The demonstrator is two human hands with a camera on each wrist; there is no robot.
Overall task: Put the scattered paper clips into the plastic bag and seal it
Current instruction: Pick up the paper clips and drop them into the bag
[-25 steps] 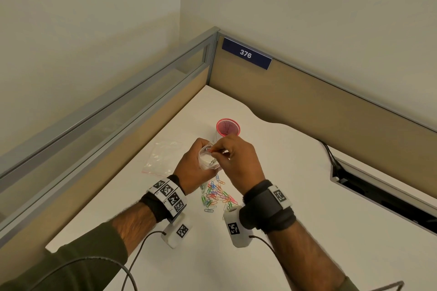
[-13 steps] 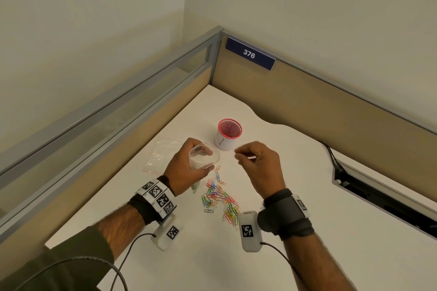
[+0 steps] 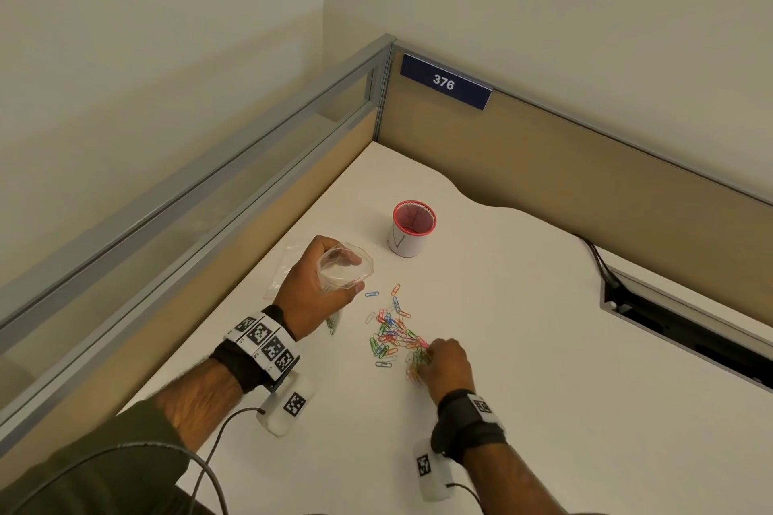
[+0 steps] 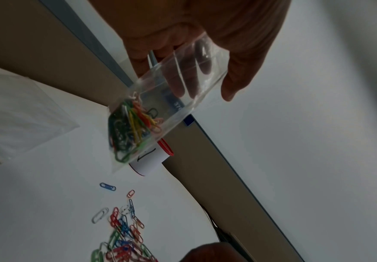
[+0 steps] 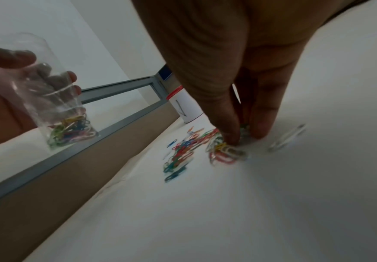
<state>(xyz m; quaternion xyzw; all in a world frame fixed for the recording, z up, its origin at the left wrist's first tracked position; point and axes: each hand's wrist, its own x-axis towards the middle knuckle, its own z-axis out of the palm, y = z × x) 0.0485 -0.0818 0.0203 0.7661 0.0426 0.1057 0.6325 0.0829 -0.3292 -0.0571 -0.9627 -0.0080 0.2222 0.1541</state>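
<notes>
My left hand (image 3: 320, 284) grips a small clear plastic bag (image 3: 345, 270) above the white desk, its mouth held wide. Several coloured paper clips (image 4: 133, 131) sit in the bag's bottom corner. A scattered pile of coloured paper clips (image 3: 391, 337) lies on the desk to the right of that hand. My right hand (image 3: 445, 364) is down at the pile's near right edge, its fingertips (image 5: 232, 138) pinching a small bunch of clips (image 5: 225, 152) against the desk. In the right wrist view the bag (image 5: 55, 99) hangs at the left with the left hand (image 5: 1, 92) around it.
A white cup with a red rim (image 3: 412, 228) stands beyond the pile. A second clear bag (image 3: 284, 268) lies flat on the desk behind my left hand. Partition walls enclose the desk corner. A cable slot (image 3: 686, 330) opens at the right.
My right hand left the bag's mouth, swung right and dropped onto the near edge of the clip pile. The left hand moved left a little, still holding the bag.
</notes>
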